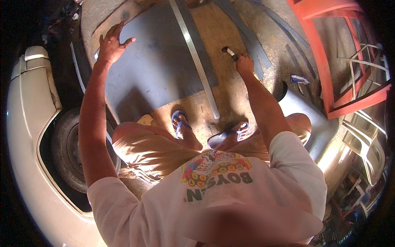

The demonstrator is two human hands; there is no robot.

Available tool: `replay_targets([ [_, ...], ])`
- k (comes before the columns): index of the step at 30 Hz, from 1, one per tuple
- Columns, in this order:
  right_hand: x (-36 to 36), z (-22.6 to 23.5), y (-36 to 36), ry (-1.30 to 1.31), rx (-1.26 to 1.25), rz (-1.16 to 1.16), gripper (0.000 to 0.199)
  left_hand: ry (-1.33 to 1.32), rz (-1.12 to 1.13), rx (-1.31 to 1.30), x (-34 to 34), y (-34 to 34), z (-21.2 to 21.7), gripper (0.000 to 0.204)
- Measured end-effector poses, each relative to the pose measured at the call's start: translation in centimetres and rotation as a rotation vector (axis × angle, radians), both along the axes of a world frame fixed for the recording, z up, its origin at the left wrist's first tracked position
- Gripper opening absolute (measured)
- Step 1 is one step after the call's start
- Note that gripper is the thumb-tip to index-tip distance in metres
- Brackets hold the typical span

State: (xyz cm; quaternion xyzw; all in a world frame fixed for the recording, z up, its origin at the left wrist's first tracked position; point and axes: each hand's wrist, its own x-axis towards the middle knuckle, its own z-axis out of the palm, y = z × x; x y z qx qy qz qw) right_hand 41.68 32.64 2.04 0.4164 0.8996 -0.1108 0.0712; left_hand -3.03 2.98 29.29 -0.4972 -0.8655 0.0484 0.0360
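A large grey sheet [144,61] lies on a brown wooden board [224,37] in front of my feet. Across the sheet runs a long metal straightedge [193,53], its near end resting on the board between my sandals. My left hand [111,45], fingers spread, is at the sheet's far left edge. To the right of the straightedge, my right hand [245,64] is closed on a small slim tool [230,52] with a pale middle and dark ends; its exact kind is too small to tell. The tool is over the bare board, apart from the sheet.
Narrow grey strips [251,39] lie to the right, near a small blue-and-white packet [299,79]. A curled grey sheet [308,121] is by my right knee. A red metal frame [325,66] stands far right, beside a white chair [364,144]. A pale car [31,123] borders the left.
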Motion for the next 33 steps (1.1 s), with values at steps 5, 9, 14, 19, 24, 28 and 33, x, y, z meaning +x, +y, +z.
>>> replay_targets([
  [5,0.3,-0.2,-0.4,-0.062,-0.031,0.008,0.028,0.008,-0.006,-0.055,2.1,0.4,-0.2,0.087],
  [9,0.3,-1.5,0.3,-0.003,0.030,-0.007,0.029,0.009,-0.048,-0.059,0.8,0.2,-2.8,0.088],
  [14,0.6,-0.2,-1.3,-0.060,-0.058,-0.004,0.037,-0.135,-0.043,-0.418,2.6,5.4,-9.2,0.094],
  [19,-0.1,1.0,-1.0,0.044,-0.102,-0.058,0.040,-0.294,0.012,-0.390,4.1,12.3,-19.8,0.120],
  [24,-0.5,1.8,-1.2,0.574,-0.188,-0.047,0.033,-0.324,0.007,-0.306,5.2,16.1,-25.0,0.152],
  [28,-6.2,3.4,-3.1,0.835,-0.809,-0.473,0.023,-0.299,0.043,-0.335,4.0,16.7,-27.9,0.167],
  [33,-9.1,2.1,-2.7,0.876,-1.224,-0.699,0.017,-0.344,0.043,-0.358,3.9,18.0,-27.6,0.172],
])
